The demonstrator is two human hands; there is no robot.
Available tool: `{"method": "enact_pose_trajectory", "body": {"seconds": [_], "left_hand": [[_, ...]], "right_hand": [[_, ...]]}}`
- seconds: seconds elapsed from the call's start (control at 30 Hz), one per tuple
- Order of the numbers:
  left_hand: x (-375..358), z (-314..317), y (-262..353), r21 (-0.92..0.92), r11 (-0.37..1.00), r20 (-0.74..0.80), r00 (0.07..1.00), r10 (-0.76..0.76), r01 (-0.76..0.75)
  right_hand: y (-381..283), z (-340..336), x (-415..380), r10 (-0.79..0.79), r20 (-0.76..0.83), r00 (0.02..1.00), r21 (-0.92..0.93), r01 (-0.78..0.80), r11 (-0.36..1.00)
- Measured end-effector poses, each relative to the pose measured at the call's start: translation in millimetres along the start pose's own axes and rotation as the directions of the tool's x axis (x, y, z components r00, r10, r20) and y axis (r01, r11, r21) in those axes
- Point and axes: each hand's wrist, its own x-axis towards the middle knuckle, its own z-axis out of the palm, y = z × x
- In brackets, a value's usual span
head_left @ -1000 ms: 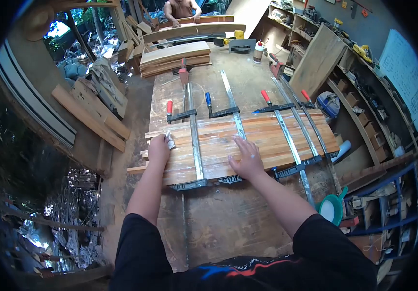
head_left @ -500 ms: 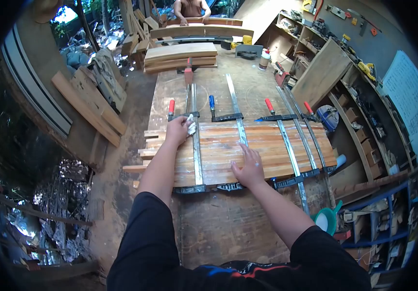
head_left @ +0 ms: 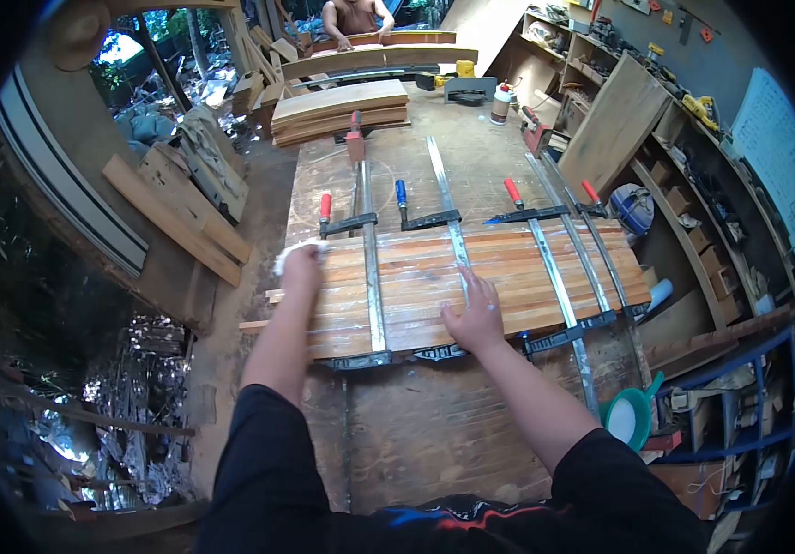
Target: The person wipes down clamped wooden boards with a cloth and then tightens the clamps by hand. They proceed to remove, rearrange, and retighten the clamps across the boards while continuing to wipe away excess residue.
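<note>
A panel of glued wood strips (head_left: 416, 287) lies across the workbench, held by several bar clamps, among them a steel-barred clamp (head_left: 373, 286) left of centre. My left hand (head_left: 300, 271), slightly blurred, is closed on a crumpled white rag (head_left: 313, 246) at the panel's left end. Part of the rag is hidden by the hand. My right hand (head_left: 476, 316) rests with fingers apart on the panel's near half, its fingertips at the bar of the blue-handled clamp (head_left: 457, 245). Whitish smears cover parts of the wood.
Stacked boards (head_left: 337, 111) lie at the bench's far left. A white bottle with a red cap (head_left: 501, 103) stands farther back. A green dipper (head_left: 636, 411) holding something white is at the right. Shelves (head_left: 702, 235) line the right side. Another person (head_left: 358, 20) works across the bench.
My left hand has moved left and toward me with the rag, from beside the left clamp bar to the panel's left end. My right hand stays almost in place.
</note>
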Motion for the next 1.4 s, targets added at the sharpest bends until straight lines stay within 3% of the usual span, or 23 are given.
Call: {"method": "enact_pose_trajectory", "body": {"seconds": [0.1, 0.13, 0.2, 0.27, 0.3, 0.33, 0.37, 0.4, 0.53, 0.6, 0.63, 0.7, 0.73, 0.87, 1.0, 1.07, 1.1, 1.2, 1.23, 1.27, 1.3, 1.33, 1.4], "left_hand": [[-9, 47, 49, -0.037, 0.977, 0.038, 0.977, 0.211, -0.21], [-11, 54, 56, -0.084, 0.976, -0.025, 0.98, 0.198, -0.2], [-13, 44, 48, -0.152, 0.964, 0.022, 0.974, 0.225, -0.219], [-5, 29, 31, -0.038, 0.972, 0.081, 0.969, 0.233, -0.231], [-4, 4, 35, -0.037, 0.999, 0.179, 0.983, 0.04, -0.034], [9, -6, 17, -0.146, 0.988, 0.199, 0.98, -0.022, 0.052], [18, -13, -6, 0.046, 0.998, 0.067, 0.997, -0.038, 0.035], [22, -23, -9, -0.048, 0.992, 0.038, 0.992, -0.117, 0.119], [12, 3, 6, 0.082, 0.995, -0.114, 0.993, -0.042, 0.051], [0, 8, 17, -0.088, 0.993, -0.025, 0.996, -0.086, 0.083], [-7, 16, 24, -0.158, 0.986, 0.025, 0.999, -0.043, 0.046], [-26, 32, 48, -0.104, 0.995, 0.101, 0.995, -0.001, 0.012], [-34, 39, 55, -0.084, 0.992, 0.105, 0.989, 0.1, -0.092], [-36, 17, 49, -0.131, 0.969, 0.167, 0.959, 0.227, -0.207], [-15, -9, 35, -0.028, 0.999, 0.166, 0.986, 0.032, -0.027], [-8, -2, 18, 0.012, 1.0, 0.055, 0.998, 0.007, -0.008], [-3, 11, 7, 0.229, 0.971, 0.01, 0.998, 0.069, -0.069], [-1, 25, 19, 0.33, 0.944, 0.002, 1.0, 0.013, -0.013], [-3, 24, 23, 0.302, 0.953, 0.079, 0.997, 0.012, -0.035], [-13, 23, 28, 0.281, 0.959, 0.365, 0.919, -0.15, 0.045], [-9, 12, 43, 0.268, 0.956, 0.581, 0.771, -0.26, 0.12], [5, 95, -5, 0.519, 0.806, 0.04, 0.951, 0.308, -0.283], [-39, 37, 63, 0.189, 0.946, 0.318, 0.928, 0.196, -0.265]], "right_hand": [[0, -1, -3, 0.001, 0.021, 1.0, -0.004, -0.001, 1.0], [-2, -2, -1, 0.006, 0.038, 0.999, -0.01, -0.006, 1.0], [-1, -3, -3, 0.014, 0.05, 0.999, -0.007, -0.014, 1.0], [6, -2, -1, 0.012, 0.02, 1.0, 0.025, -0.013, 1.0], [9, 1, -4, -0.014, 0.021, 1.0, -0.002, 0.014, 1.0], [12, 4, -5, -0.042, 0.018, 0.999, -0.031, 0.043, 0.999], [14, 6, -3, -0.06, 0.01, 0.998, -0.061, 0.061, 0.996], [12, 5, 4, -0.061, -0.011, 0.998, -0.053, 0.06, 0.997], [4, 3, -3, -0.057, 0.005, 0.998, -0.042, 0.057, 0.997], [5, 4, -4, -0.088, -0.005, 0.996, -0.053, 0.088, 0.995], [5, 3, -5, -0.074, 0.004, 0.997, -0.052, 0.074, 0.996], [2, 3, -2, -0.054, 0.029, 0.998, -0.053, 0.055, 0.997], [2, 3, 0, -0.058, 0.03, 0.998, -0.06, 0.06, 0.996], [3, 2, -3, -0.04, 0.075, 0.996, -0.057, 0.044, 0.997], [11, 7, -4, -0.155, 0.03, 0.987, -0.129, 0.158, 0.979], [6, 1, -4, -0.111, 0.035, 0.993, -0.101, 0.114, 0.988], [4, -1, -2, -0.096, 0.041, 0.995, -0.084, 0.099, 0.991], [8, 4, -3, -0.099, 0.036, 0.994, -0.106, 0.103, 0.989], [11, 6, -10, 0.029, 0.099, 0.995, -0.123, -0.017, 0.992], [13, 10, -24, 0.154, 0.162, 0.975, -0.144, -0.131, 0.981], [14, 13, -15, 0.238, 0.186, 0.953, -0.163, -0.209, 0.964], [42, 31, -13, -0.059, 0.022, 0.998, -0.165, 0.062, 0.984], [11, 4, -12, -0.082, 0.04, 0.996, -0.118, 0.087, 0.989]]}}
